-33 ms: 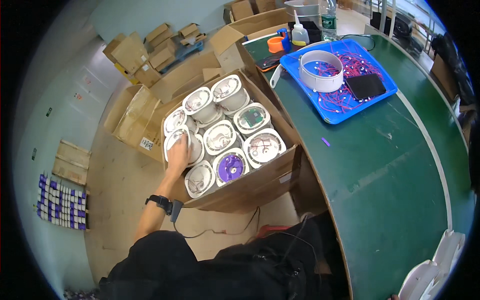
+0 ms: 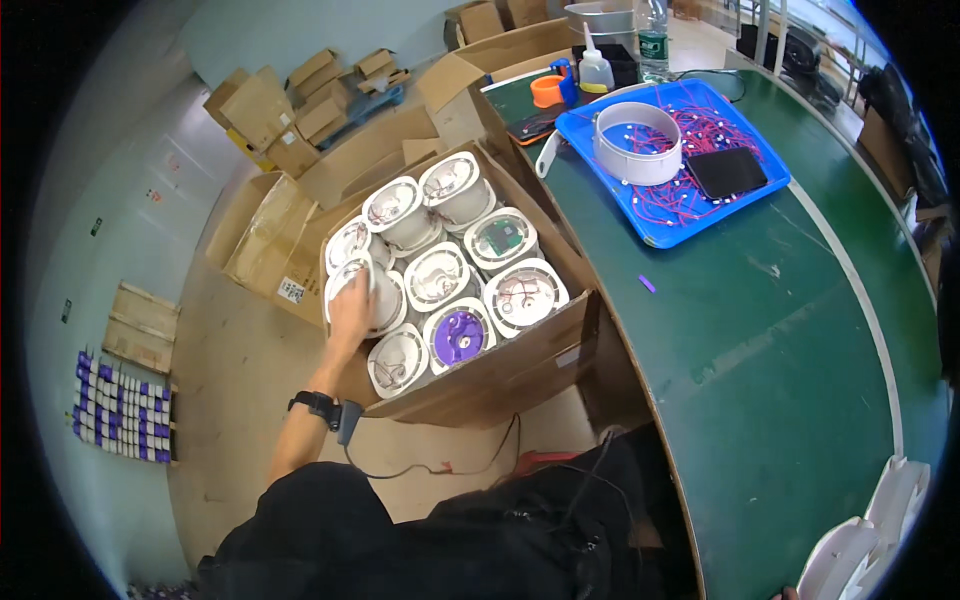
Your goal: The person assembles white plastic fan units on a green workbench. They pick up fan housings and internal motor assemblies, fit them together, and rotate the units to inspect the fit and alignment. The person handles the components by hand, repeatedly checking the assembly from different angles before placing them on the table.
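Observation:
My left hand (image 2: 348,312) reaches into an open cardboard box (image 2: 480,375) and is closed on the rim of a white plastic housing (image 2: 388,305) at the box's left side; its fingertips are partly hidden. Around it several similar rounded white housings stand packed in layers, open ends up, with thin wires inside. One holds a purple disc (image 2: 460,337), another a green circuit board (image 2: 501,236). At the lower right edge, only a sliver of my right hand (image 2: 788,594) shows, its fingers against a white plastic part (image 2: 838,556) with rounded lobes.
Right of the box is a green worktable (image 2: 740,400) with a blue tray (image 2: 660,235) of red wires, a white ring (image 2: 638,167) and a black phone (image 2: 727,173). A squeeze bottle (image 2: 596,72) and orange tape (image 2: 547,91) stand behind. A cable (image 2: 420,466) hangs below the box.

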Available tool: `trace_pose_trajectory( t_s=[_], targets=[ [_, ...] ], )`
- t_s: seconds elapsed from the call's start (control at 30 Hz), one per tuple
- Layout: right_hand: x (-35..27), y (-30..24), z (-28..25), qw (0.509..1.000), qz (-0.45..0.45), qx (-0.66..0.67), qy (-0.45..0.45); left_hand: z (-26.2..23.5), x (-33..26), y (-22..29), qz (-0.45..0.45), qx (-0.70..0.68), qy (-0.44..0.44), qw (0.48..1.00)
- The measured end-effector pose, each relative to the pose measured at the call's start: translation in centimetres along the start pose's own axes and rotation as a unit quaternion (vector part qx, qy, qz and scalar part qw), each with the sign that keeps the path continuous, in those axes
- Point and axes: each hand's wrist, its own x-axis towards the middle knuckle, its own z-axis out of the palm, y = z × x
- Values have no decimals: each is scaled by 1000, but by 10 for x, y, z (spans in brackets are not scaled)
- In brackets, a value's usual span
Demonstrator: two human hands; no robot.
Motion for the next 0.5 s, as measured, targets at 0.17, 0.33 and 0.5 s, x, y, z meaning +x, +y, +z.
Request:
trace_pose_trajectory(
  t_s=[0.17, 0.33, 0.5],
  targets=[
    [-5, 3, 2, 999, 36, -2, -19, -53, 25, -21, -82, -135, 173, 972],
    [-1, -7, 2, 998, 45, -48, -6, -130, 59, 72, -19, -478, 161, 863],
    [-2, -14, 2, 997, 70, -41, 12, -125, 40, 267, 70, -766, -226, 598]
  ],
)
